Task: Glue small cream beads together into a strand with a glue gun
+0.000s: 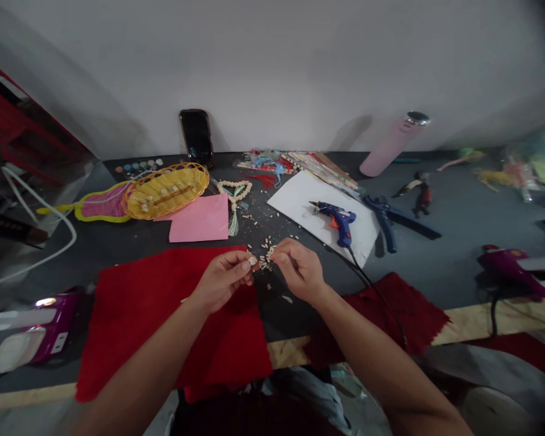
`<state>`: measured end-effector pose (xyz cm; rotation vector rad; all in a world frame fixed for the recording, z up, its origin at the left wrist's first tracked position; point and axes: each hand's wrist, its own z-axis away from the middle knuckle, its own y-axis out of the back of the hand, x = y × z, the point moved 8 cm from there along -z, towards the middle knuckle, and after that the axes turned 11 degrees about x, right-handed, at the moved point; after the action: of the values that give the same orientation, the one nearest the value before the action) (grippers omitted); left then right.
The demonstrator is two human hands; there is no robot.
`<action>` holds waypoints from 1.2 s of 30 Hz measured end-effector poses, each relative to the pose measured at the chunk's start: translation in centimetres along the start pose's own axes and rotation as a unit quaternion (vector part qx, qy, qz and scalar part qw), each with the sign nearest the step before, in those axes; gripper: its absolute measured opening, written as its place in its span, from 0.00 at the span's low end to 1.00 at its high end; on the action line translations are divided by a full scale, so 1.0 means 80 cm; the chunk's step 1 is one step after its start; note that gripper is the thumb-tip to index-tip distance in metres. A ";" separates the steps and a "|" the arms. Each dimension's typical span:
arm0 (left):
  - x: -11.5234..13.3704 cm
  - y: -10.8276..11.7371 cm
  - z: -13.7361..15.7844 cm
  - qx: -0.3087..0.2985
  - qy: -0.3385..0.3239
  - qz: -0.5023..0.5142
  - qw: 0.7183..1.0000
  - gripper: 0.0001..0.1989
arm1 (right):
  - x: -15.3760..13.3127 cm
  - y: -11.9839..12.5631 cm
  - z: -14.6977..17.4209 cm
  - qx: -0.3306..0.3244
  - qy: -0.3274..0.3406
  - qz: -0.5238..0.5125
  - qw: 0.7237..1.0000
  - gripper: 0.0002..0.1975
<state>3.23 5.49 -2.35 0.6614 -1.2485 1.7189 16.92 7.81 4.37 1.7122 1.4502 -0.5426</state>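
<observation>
My left hand (227,278) is over the right part of a red cloth (145,303), its thumb and fingers pinched on a small pale piece (252,261). Just to the right, my right hand (300,269) has its fingertips pressed together at the edge of a pile of short pale pieces (264,263). Whatever those fingertips hold is too small to make out. Above the pile lies a heart-shaped string of pale beads (240,192) with a light green tassel (233,224). Loose pale bits are scattered around it on the dark table.
A yellow basket (177,203) and pink paper (200,224) lie at left. A blue glue gun (340,221) rests on white paper (295,197), its cord trailing toward me, beside dark blue pliers (386,221). A phone (197,136) and pink bottle (393,145) stand by the wall.
</observation>
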 end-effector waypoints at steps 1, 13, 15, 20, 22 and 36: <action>0.000 0.001 0.000 0.001 0.001 -0.002 1.000 0.08 | 0.002 0.002 0.000 0.003 -0.013 0.003 1.000 0.10; 0.005 -0.003 0.000 -0.003 -0.036 -0.066 0.997 0.08 | -0.020 -0.030 0.003 -0.094 0.092 -0.028 0.991 0.14; 0.006 -0.003 0.001 -0.002 -0.039 -0.063 0.997 0.10 | -0.016 -0.031 0.004 -0.092 0.077 -0.038 0.992 0.13; 0.000 -0.003 0.003 -0.015 0.001 -0.025 1.000 0.12 | -0.017 -0.024 0.000 -0.058 0.048 -0.074 0.994 0.11; -0.002 -0.003 0.003 -0.024 0.006 -0.025 0.999 0.11 | -0.018 -0.026 0.000 -0.069 0.043 -0.071 0.994 0.11; -0.004 0.002 0.000 -0.009 0.002 -0.033 0.999 0.09 | -0.018 -0.029 0.002 -0.094 0.039 -0.054 0.993 0.09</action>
<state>3.23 5.37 -2.65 0.6817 -1.2243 1.6524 14.41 6.83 4.64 1.5280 1.6043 -0.3864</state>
